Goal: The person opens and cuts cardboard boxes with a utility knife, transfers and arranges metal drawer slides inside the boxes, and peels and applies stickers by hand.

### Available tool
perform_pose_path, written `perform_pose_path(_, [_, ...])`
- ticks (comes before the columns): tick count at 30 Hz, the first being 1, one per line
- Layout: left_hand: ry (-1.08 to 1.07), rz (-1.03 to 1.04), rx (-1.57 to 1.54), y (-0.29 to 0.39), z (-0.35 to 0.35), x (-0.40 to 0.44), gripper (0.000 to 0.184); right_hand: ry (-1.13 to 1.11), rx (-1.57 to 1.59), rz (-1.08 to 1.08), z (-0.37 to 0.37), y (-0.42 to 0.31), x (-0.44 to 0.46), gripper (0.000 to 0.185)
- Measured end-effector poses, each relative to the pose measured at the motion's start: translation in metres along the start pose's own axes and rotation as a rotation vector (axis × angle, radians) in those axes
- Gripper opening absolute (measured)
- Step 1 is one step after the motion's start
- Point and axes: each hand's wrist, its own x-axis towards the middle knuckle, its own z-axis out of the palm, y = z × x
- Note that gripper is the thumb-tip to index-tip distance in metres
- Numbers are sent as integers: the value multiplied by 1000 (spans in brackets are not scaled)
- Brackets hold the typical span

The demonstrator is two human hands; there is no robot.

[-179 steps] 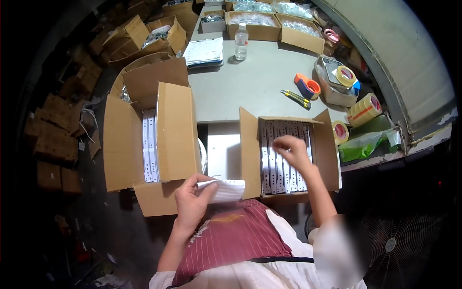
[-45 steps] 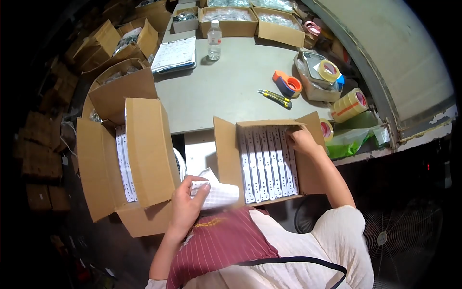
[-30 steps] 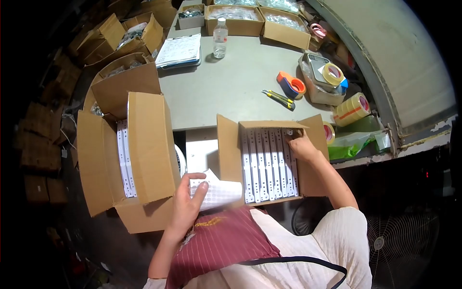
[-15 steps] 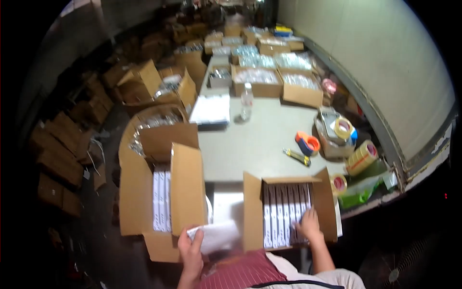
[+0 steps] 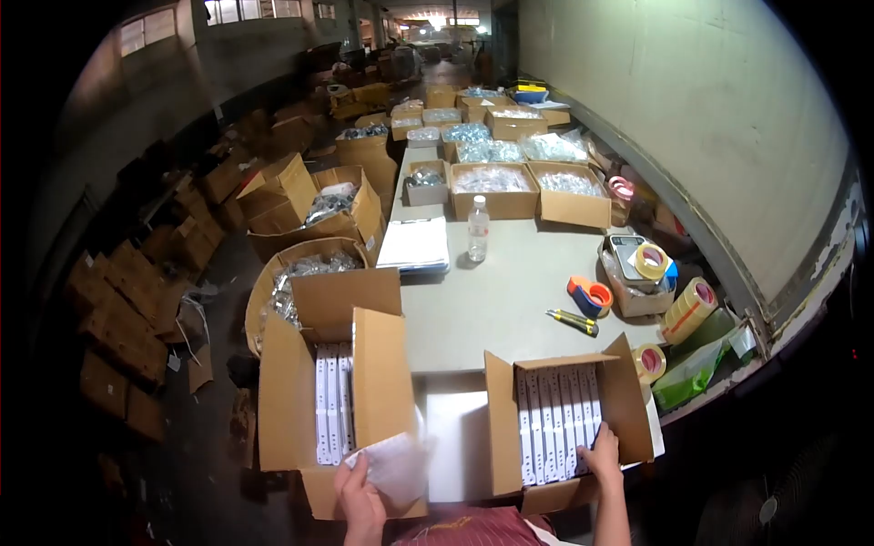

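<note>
Fingers of the left hand (image 5: 359, 491) pinch a white sheet (image 5: 393, 466); the right hand's (image 5: 602, 453), slightly parted, touch white perforated strips (image 5: 557, 423) inside the right carton (image 5: 503, 428), near its open side.

- Packing workshop, warehouse-like: a long table (image 5: 537, 259) runs ahead of the left fingers (image 5: 361, 462) and right fingers (image 5: 604, 439).
- Far ahead of both, open cartons (image 5: 496, 205) of small parts, many seemingly bagged.
- At the right fingers, a box (image 5: 504, 428) of white strips (image 5: 547, 428); ahead of them, knives (image 5: 572, 321) and tape (image 5: 651, 261).
- Left of the left fingers, boxes (image 5: 123, 318) piled on a dark floor (image 5: 205, 446) (hardly tidy).
- Farthest ahead, a dim hall with high windows (image 5: 252, 10) and lights (image 5: 437, 22).
</note>
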Motion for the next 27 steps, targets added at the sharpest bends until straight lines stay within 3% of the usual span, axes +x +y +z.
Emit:
perform_pose_path(7, [-335,-196,81,39,-30,21,14,-13,-313,8,-8,3,-6,65])
perform_pose_path(9, [-333,-202,98,64,-44,28,10,26,-439,0,0,-7,-5,56])
perform_pose_path(10, [-338,-175,108,72,-56,35,10,-131,-450,81,-11,-35,-8,64])
perform_pose_path(13, [-300,-189,87,95,-86,51,15,-156,-489,112,22,1,4,87])
perform_pose_path(14, [-276,-213,57,100,-91,57,15,-225,-357,139,17,2,2,96])
perform_pose_path(17, [-248,-239,-5,106,-97,66,17,-162,-205,-41,3,14,-17,94])
perform_pose_path(20, [-245,-211,-22,102,-90,65,17,-229,-284,-24,-21,-20,-22,94])
perform_pose_path(22, [-243,-192,-43,91,-89,63,19,-212,-499,-19,-22,-35,-23,104])
perform_pose_path(27, [-251,-162,-46,81,-78,52,23,-204,-447,117,-16,-26,9,121])
